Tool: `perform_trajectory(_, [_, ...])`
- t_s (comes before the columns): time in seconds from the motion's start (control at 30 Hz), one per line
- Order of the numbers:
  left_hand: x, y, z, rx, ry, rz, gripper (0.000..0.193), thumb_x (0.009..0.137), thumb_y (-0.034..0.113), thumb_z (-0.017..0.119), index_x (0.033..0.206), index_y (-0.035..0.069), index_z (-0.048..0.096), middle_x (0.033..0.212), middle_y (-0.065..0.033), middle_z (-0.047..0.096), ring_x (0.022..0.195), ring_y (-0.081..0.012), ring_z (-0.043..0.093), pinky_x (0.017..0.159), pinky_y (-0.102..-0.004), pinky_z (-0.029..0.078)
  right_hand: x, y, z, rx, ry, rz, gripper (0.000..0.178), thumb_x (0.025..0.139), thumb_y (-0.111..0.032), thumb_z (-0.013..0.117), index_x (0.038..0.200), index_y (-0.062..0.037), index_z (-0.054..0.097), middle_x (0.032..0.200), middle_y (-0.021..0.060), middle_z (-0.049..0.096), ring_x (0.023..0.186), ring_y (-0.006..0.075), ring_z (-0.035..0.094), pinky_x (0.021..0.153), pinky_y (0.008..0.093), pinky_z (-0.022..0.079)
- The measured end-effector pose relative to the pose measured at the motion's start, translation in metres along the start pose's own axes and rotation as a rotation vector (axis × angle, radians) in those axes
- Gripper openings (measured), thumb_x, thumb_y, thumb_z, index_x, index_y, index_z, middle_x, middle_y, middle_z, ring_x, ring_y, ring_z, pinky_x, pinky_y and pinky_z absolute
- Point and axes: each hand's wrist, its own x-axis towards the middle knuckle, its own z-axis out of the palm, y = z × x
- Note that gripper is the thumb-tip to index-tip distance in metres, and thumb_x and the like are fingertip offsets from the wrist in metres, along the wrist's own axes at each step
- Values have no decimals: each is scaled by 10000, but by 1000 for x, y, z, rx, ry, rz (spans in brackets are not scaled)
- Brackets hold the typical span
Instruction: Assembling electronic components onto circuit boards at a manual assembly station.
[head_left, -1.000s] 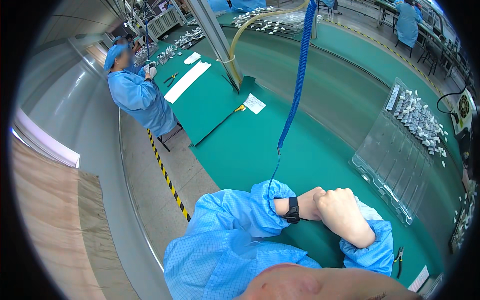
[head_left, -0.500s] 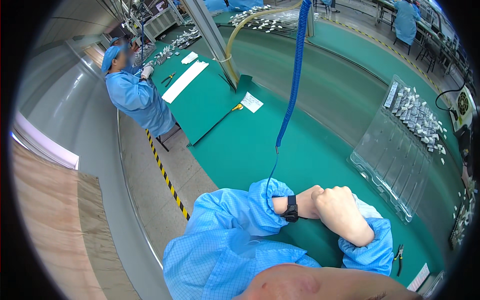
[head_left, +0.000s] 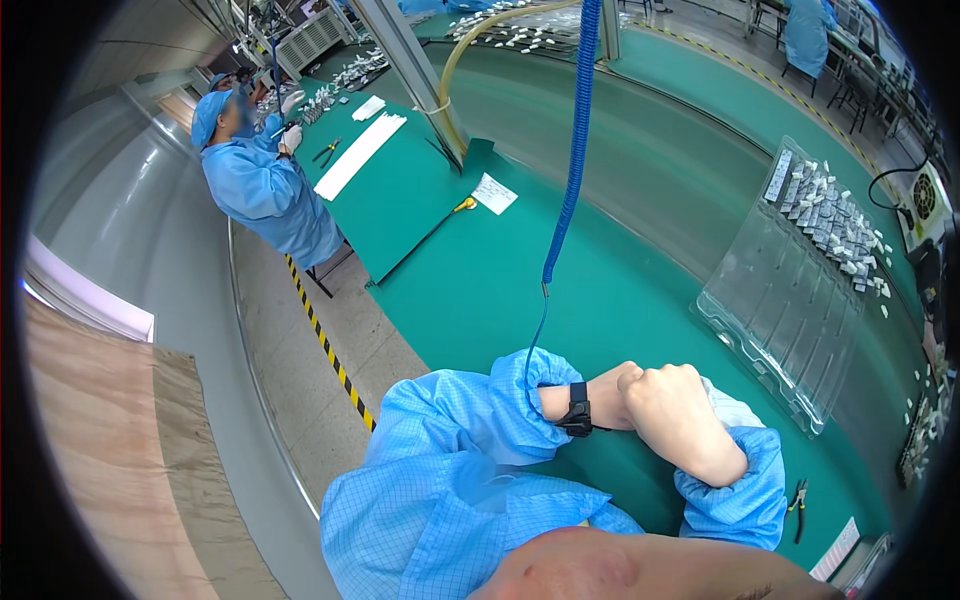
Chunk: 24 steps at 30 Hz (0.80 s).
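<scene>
I should keep the coiled blue cord (head_left: 571, 170) untangled, as my curled right hand (head_left: 672, 408) partly hides my left hand (head_left: 611, 394), whose grasp, like the right's, I cannot tell.

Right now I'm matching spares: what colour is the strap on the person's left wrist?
The wrist strap is black; the head view shows it.

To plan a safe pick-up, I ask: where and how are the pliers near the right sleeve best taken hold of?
Probably grip the pliers by the dark handles, coming from above and the lower picture edge: they lie on the green tabletop, handles toward that edge, metal nose pointing away. The right hand is nearer.
</scene>
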Motion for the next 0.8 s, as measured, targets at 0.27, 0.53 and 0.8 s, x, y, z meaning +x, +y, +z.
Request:
perform_trajectory(0.27, [1, 3, -2, -54, -2, -28, 171, 656, 167, 684, 609, 65, 555, 634, -100, 588, 609, -293, 564, 555, -375, 432, 0, 0, 1, -21, -11, 8, 74, 626, -42, 613, 644, -18, 546, 547, 126, 567, 518, 257, 598, 461, 346, 441])
perform_trajectory(0.53, [4, 13, -5, -77, 24, -60, 143, 629, 130, 703, 646, 52, 584, 689, -108, 610, 654, -269, 595, 564, -371, 454, 0, -1, -1, -16, -33, 16, 58, 635, -44, 607, 650, -18, 558, 549, 126, 572, 524, 251, 604, 463, 341, 444])
perform_trajectory(0.8, [0, 2, 0, -62, 17, -49, 128, 668, 132, 684, 705, 49, 593, 729, -114, 624, 695, -293, 601, 604, -378, 464, 4, -7, -18, -12, -70, 24, 59, 636, -43, 610, 653, -19, 559, 559, 122, 576, 532, 248, 607, 467, 339, 443])
